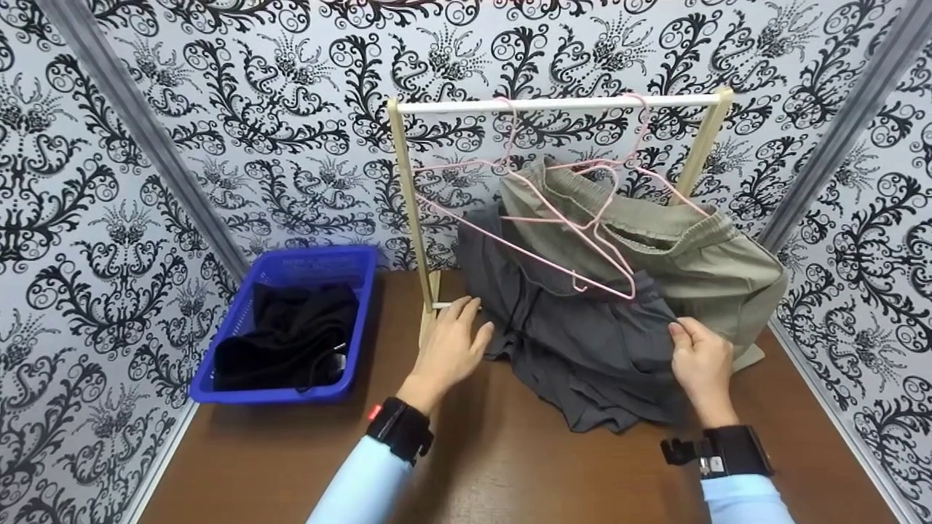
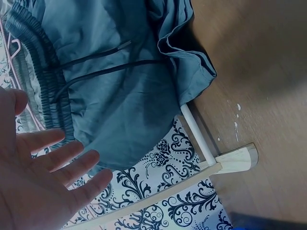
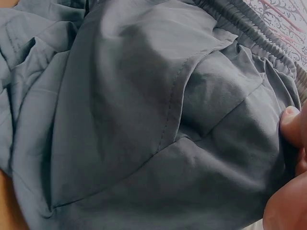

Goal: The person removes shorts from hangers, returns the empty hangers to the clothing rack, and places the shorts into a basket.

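Note:
Dark grey shorts point(image 1: 582, 342) with an elastic waistband and drawstrings hang low in front of the rack. My right hand point(image 1: 703, 364) grips their waist at the right side; in the right wrist view its thumb point(image 3: 291, 123) presses on the cloth by the gathered band. One pink hanger point(image 1: 514, 120) hangs from the rail, tilted, its lower right corner at the waistband. To the left of the shorts, my left hand point(image 1: 453, 346) is held with fingers spread and nothing in it. In the left wrist view the drawstrings point(image 2: 105, 68) dangle beyond its fingers.
Khaki bottoms point(image 1: 735, 276) hang behind on a second pink hanger point(image 1: 644, 124). The rack has a white rail point(image 1: 451, 107) and wooden posts. A blue basket point(image 1: 368, 306) with black clothing point(image 1: 298, 335) stands at left on the brown table point(image 1: 495, 466). Patterned walls close off the back and sides.

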Motion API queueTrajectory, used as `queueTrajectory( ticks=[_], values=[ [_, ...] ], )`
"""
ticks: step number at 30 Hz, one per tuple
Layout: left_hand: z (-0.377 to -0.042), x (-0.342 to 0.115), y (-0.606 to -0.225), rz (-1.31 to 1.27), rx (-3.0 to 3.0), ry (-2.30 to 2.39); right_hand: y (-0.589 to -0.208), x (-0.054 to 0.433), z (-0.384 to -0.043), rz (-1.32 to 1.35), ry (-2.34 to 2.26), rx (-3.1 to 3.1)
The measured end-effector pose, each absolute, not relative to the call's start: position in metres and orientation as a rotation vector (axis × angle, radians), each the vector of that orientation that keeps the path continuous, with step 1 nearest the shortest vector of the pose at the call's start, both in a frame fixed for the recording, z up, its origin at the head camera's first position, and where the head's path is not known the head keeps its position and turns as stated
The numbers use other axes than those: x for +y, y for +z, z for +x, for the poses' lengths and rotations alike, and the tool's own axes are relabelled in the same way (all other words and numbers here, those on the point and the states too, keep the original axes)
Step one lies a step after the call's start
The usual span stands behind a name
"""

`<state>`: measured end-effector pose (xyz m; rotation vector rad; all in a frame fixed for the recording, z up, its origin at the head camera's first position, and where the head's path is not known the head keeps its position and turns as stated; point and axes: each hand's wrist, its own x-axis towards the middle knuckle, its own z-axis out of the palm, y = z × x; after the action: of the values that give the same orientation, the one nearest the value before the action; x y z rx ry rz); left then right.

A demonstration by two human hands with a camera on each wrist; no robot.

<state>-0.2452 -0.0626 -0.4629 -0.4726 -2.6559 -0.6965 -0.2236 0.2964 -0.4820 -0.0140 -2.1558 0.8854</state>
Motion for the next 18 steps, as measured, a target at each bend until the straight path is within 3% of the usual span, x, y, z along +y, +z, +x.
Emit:
queueTrajectory(
  ticks=[18],
  values=[
    [-0.244, -0.065, -0.476, -0.444, -2.663, -0.710, -0.516, 0.289, -0.211, 0.034, 0.906, -2.208]
  ],
)
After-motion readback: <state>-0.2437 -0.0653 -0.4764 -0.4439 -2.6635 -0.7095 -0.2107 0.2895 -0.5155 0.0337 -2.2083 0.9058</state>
